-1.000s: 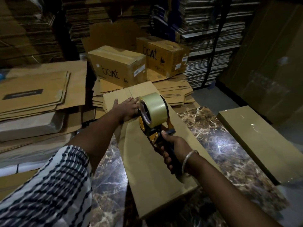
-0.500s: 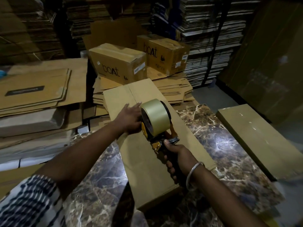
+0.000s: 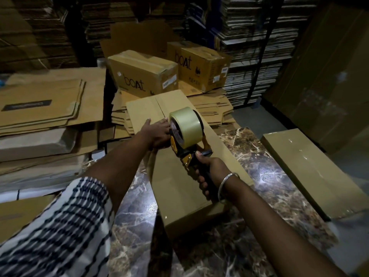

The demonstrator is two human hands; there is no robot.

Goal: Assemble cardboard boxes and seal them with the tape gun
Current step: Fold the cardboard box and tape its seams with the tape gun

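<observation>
A long, plain brown cardboard box [image 3: 179, 176] lies flat on the dark marbled stone counter [image 3: 265, 176], its far end reaching out over a low stack of flattened cardboard sheets [image 3: 211, 110]. The seam between its two closed top flaps runs lengthwise up the middle. On top of the box, about midway along that seam, sits a yellow and black tape gun [image 3: 187, 140] loaded with a fat roll of pale clear tape [image 3: 185, 126].

The right hand [image 3: 209, 172] grips the gun's black handle, fingers curled tightly round it and thumb up near the yellow body; a thin metal bangle [image 3: 225, 186] circles the wrist. The left hand [image 3: 157, 132] rests on the box top just beside the roll, touching the gun's left side, its fingers held together and laid forward over the cardboard beside the seam; whether they press down I cannot tell. The left arm wears a black-and-white patterned sleeve [image 3: 60, 226].

Beyond the box stand two sealed brown cartons printed "boat" [image 3: 143, 74], side by side. To the left lie wide piles of flattened brown cardboard [image 3: 46, 104]. On the right of the counter, well apart from the box, rests a flat brown bundle wrapped in shiny clear film [image 3: 311, 172]. Tall stacks of corrugated sheets [image 3: 255, 43] fill the dim background
</observation>
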